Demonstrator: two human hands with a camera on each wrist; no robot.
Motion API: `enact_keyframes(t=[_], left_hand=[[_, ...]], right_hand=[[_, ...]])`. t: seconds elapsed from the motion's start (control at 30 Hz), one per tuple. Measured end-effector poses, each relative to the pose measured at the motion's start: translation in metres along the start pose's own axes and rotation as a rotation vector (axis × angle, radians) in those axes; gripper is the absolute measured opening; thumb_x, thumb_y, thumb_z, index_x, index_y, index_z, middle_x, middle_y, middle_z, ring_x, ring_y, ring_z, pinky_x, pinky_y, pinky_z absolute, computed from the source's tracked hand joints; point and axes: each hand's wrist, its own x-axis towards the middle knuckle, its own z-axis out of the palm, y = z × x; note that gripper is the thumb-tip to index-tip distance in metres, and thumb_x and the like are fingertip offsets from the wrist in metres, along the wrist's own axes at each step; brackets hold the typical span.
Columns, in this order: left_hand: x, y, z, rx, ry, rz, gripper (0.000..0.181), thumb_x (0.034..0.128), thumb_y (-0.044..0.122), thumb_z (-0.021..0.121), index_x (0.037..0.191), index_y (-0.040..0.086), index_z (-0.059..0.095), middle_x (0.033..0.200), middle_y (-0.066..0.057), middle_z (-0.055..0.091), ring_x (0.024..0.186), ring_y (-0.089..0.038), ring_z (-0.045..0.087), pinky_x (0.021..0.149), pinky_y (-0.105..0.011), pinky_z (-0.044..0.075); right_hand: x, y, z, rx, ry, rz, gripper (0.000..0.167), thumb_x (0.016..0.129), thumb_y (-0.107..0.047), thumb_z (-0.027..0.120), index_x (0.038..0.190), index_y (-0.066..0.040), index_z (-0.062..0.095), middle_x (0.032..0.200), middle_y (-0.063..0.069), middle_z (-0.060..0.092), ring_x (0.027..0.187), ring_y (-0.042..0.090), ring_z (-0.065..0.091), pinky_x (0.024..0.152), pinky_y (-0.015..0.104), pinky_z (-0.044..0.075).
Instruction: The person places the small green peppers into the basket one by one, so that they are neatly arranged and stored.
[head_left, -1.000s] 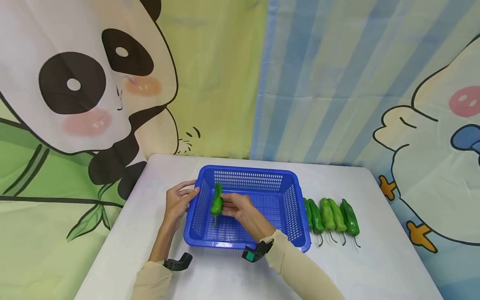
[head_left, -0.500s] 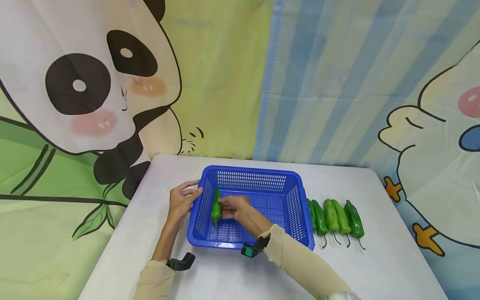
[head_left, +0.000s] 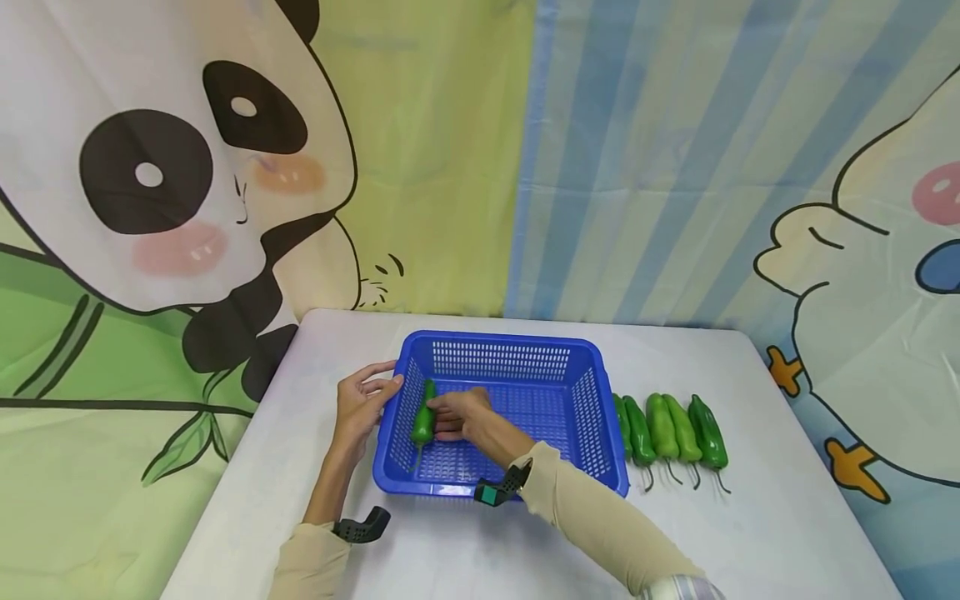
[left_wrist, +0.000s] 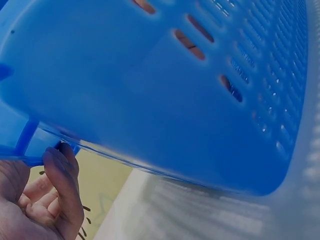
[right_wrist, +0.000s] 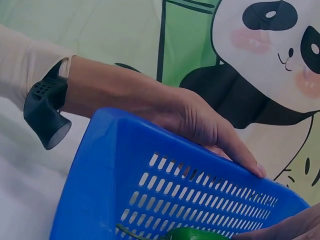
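Note:
In the head view, a blue plastic basket [head_left: 487, 490] with slotted walls stands on the white table. My left hand [head_left: 362, 408] holds its left rim, thumb on top; the left wrist view shows the fingers [left_wrist: 64, 185] bent at the rim's underside. Inside the basket, near the left wall, my right hand [head_left: 467, 418] holds a green pepper [head_left: 423, 425] by its right side, stem toward me. The right wrist view catches only part of that pepper [right_wrist: 192, 234] and a bit of the right hand [right_wrist: 287, 227].
Several green peppers [head_left: 663, 429] lie in a row right of the basket, stems toward me; the leftmost is partly hidden by the basket's edge. A cartoon-printed curtain [head_left: 442, 167] hangs behind the white table [head_left: 757, 508].
My right hand has brought the pepper lower and to the left, closer to the basket's left wall. The left hand stays on the rim. The head view has shifted slightly.

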Motion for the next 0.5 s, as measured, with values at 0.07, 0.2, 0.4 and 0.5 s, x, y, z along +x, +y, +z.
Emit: enact_keyframes(t=[0.07,0.2,0.4,0.5], left_hand=[[0.0002,-0.0006,0.0005,-0.004,-0.002,-0.005,0.043,0.1020,0.021,0.080,0.140,0.003,0.070,0.085,0.003,0.082,0.064,-0.010,0.077,0.049,-0.019,0.056],[0.0011,-0.0020,0.0012,-0.006,-0.015,-0.005,0.042,0.1020,0.022,0.080,0.139,0.005,0.070,0.085,0.003,0.082,0.065,-0.011,0.078,0.051,-0.020,0.058],[0.0021,-0.0025,-0.0001,-0.021,-0.013,-0.001,0.041,0.1028,0.019,0.078,0.140,0.004,0.069,0.084,0.002,0.081,0.065,-0.012,0.078,0.052,-0.022,0.060],[0.0020,-0.0017,-0.0007,-0.020,-0.014,-0.006,0.041,0.1029,0.019,0.078,0.140,0.004,0.069,0.083,0.004,0.081,0.064,-0.011,0.078,0.052,-0.021,0.060]], right_hand=[[-0.0005,-0.0005,-0.0003,-0.040,0.024,-0.010,0.031,0.091,-0.009,0.087,0.112,0.010,0.076,0.114,0.030,0.080,0.099,0.039,0.083,0.091,0.050,0.068],[-0.0035,-0.0033,-0.0012,-0.090,0.076,-0.040,0.037,0.090,-0.015,0.090,0.113,0.009,0.073,0.114,0.029,0.080,0.103,0.040,0.083,0.092,0.048,0.068],[-0.0045,-0.0068,-0.0014,-0.140,0.086,-0.048,0.045,0.090,-0.019,0.091,0.121,0.009,0.071,0.115,0.027,0.081,0.104,0.037,0.083,0.094,0.046,0.068],[-0.0056,-0.0086,-0.0051,-0.178,0.071,-0.059,0.054,0.091,-0.022,0.091,0.128,0.010,0.068,0.117,0.026,0.081,0.108,0.037,0.082,0.098,0.047,0.066]])
